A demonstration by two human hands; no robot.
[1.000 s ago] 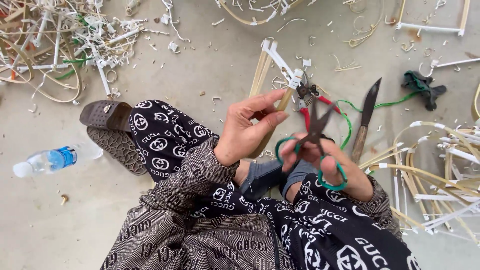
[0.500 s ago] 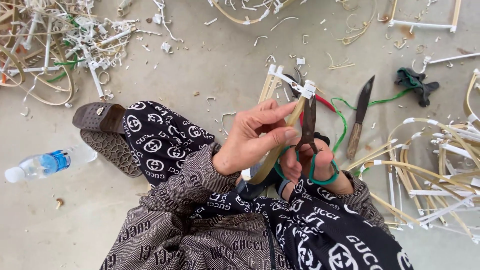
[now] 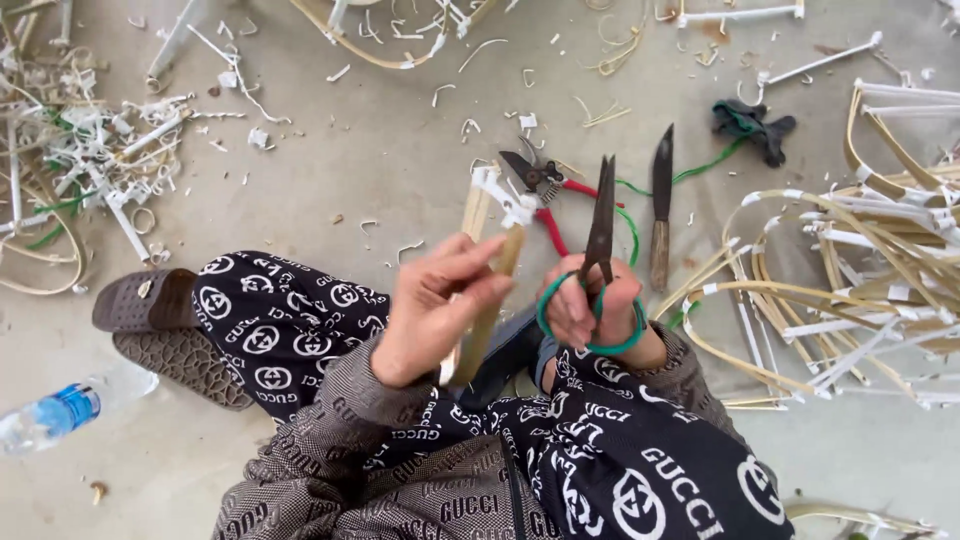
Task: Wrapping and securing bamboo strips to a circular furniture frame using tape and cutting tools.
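Gripping a bamboo strip (image 3: 492, 300) with white tape at its top end, the left hand (image 3: 435, 312) has thumb and fingers pressed together around the strip's middle, so the strip runs up past the fingertips and down below the palm toward the lap. It stands tilted, taped tip away from the body, probably to keep that end within reach of the blades.

Right hand (image 3: 590, 305) holds scissors (image 3: 600, 225) with green-wrapped loop handles; fingers are curled through the loops, blades point straight up and look closed, their tips well above the fingertips. The blades sit just right of the strip's taped end, apart from it, not touching.

Beyond the fingertips on the floor: red-handled pruning shears (image 3: 545, 185), just behind the strip's taped end, and a knife (image 3: 661, 205) with a wooden handle, lying right of the scissor blades. Both lie close, likely for quick swaps. A dark cloth (image 3: 752, 122) on a green cord sits further out to the right.

Right of the right hand lies a pile of bent bamboo pieces (image 3: 840, 290) with white wrapping. Left of the left hand, well apart, lie white scraps (image 3: 100, 160), a brown slipper (image 3: 150, 300) and a plastic bottle (image 3: 50, 418).
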